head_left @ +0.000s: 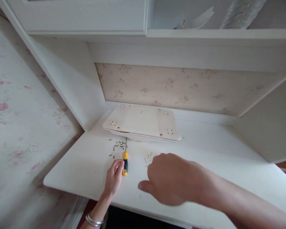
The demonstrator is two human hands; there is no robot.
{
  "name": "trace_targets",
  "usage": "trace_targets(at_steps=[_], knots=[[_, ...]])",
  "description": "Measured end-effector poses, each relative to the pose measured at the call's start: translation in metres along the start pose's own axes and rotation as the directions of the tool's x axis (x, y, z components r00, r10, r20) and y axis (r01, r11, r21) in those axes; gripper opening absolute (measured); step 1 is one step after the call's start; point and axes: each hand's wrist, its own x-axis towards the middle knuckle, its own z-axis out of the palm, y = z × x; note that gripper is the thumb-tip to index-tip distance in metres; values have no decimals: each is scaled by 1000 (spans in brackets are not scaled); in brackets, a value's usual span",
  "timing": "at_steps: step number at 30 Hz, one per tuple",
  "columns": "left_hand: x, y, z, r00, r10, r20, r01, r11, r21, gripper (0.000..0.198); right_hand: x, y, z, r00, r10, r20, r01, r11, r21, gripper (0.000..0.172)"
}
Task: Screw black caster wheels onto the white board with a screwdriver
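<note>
My left hand (115, 175) rests low over the white desk with its fingers curled together. Its fingertips are right beside the handle of a screwdriver (125, 163), yellow and black, which lies with its shaft pointing away from me. Whatever the fingers may hold is hidden. My right hand (169, 178) hovers nearer the camera, back upward, thumb out to the left; its other fingers bend down out of sight. Just beyond it lie several thin light-coloured screws (149, 156). Several dark screws (118, 145) are scattered left of the screwdriver's shaft.
A white board-like unit (143, 119) with rounded corners and small holes sits at the back, with a visible gap along its front edge. White desk (205, 152) surface surrounds it. Overhead runs a shelf (216, 33); a side panel (69, 73) and floral wall (26, 111) stand left.
</note>
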Motion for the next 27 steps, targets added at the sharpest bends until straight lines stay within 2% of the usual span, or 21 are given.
trace_targets(at_steps=[3, 6, 9, 11, 14, 16, 21, 24, 27], knots=[[3, -8, 0, 1000, -2, 1, 2, 1000, 3, 38, 10, -9, -14, 995, 103, 16, -104, 992, 75, 35], [5, -13, 0, 1000, -16, -8, 16, 1000, 10, 40, 23, 2, -8, 976, 217, -36, -202, 949, 244, 18], [5, -15, -1, 999, -50, -10, 50, 999, -7, 45, 37, 27, 7, 925, 350, -146, -262, 869, 420, 33], [4, -14, -1, 999, -52, -1, 52, 999, -9, 46, 47, 44, 10, 866, 428, -260, -233, 804, 547, 39], [3, -11, -2, 999, -30, 13, 30, 1000, 6, 44, 62, 63, 0, 772, 508, -382, -127, 712, 691, 43], [3, -10, -2, 1000, -22, 21, 22, 1000, 12, 43, 68, 70, -13, 744, 516, -424, -39, 668, 743, 41], [5, -15, -1, 999, -22, 41, 22, 1000, 7, 42, 63, 81, -38, 776, 440, -452, 97, 625, 774, 38], [6, -19, 0, 999, -35, 37, 35, 999, 3, 45, 60, 88, -42, 807, 381, -452, 119, 643, 756, 38], [6, -21, 0, 999, -44, 23, 44, 999, -1, 46, 66, 96, -40, 812, 322, -486, 159, 680, 716, 43]])
